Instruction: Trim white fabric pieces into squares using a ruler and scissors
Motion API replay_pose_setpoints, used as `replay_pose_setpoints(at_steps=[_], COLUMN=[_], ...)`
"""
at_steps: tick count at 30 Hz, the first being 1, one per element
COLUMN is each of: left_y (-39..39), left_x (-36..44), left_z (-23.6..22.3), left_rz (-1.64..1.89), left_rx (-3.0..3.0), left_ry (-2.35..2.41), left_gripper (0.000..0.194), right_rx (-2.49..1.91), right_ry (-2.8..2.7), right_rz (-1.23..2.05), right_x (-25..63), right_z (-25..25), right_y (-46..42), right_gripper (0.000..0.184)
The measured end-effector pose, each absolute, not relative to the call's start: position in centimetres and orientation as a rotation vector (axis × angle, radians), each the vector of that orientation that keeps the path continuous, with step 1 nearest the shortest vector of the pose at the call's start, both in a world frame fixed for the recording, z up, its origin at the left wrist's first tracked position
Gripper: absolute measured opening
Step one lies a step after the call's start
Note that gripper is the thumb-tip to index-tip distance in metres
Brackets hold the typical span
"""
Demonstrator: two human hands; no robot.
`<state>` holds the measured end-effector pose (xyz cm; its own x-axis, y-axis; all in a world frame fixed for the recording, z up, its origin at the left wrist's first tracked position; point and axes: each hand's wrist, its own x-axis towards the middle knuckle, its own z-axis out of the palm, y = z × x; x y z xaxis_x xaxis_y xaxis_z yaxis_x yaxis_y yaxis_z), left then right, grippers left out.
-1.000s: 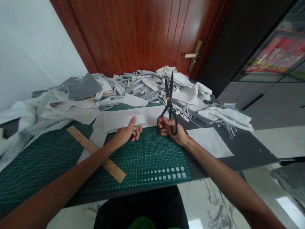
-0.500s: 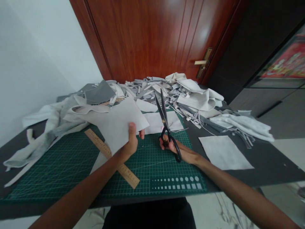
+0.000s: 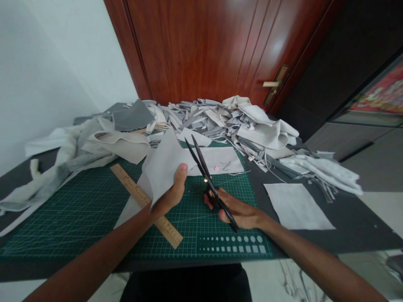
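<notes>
My left hand (image 3: 176, 184) grips a pale grey piece of fabric (image 3: 165, 161), thumb on top, and holds it raised over the green cutting mat (image 3: 220, 218). In my right hand (image 3: 233, 205) are black scissors (image 3: 204, 167), their blades slightly apart and pointing away and to the left. The blade tips are near the fabric's right side; I see no cut being made. Beneath my left forearm lies a wooden ruler (image 3: 135, 189), partly covering another pale fabric piece (image 3: 127, 214). A flat fabric strip (image 3: 228, 157) with a pink round thing (image 3: 216, 168) on it lies behind the scissors.
Fabric scraps (image 3: 201, 115) are heaped along the back by a wooden door (image 3: 195, 50). Crumpled cloth (image 3: 69, 151) lies at the left, folded cloth (image 3: 272, 134) at the back right. A square fabric piece (image 3: 299, 205) rests on the dark table (image 3: 355, 218) at the right.
The fabric in my left hand has tilted and folded, coming apart from the cloth at the left. My right hand has swung the scissors leftward and lower, nearer to that fabric.
</notes>
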<state>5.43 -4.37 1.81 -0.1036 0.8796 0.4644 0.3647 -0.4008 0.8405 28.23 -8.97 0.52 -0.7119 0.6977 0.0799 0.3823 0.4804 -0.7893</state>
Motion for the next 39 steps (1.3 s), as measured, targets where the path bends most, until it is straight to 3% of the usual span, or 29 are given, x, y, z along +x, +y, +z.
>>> replay_pose_setpoints(at_steps=[13,35,39], left_y=[-4.29,-4.28,-4.27], left_x=[6.03,6.05,5.98], left_z=[1.61,1.67,1.28], left_rz=[1.479,1.540,1.552], left_rx=[1.769,1.752,1.750], left_ry=[1.428,1.431,1.441], left_gripper=[0.068,0.065,0.066], right_rx=[-0.915,-0.928,-0.972], right_ry=[-2.370,-2.392,-2.362], right_rz=[1.109,1.100,1.117], right_x=[28.03,28.13,28.06], right_z=[1.15,1.00,1.21], right_y=[-8.94,-8.95,-9.07], right_gripper=[0.077,0.077,0.070])
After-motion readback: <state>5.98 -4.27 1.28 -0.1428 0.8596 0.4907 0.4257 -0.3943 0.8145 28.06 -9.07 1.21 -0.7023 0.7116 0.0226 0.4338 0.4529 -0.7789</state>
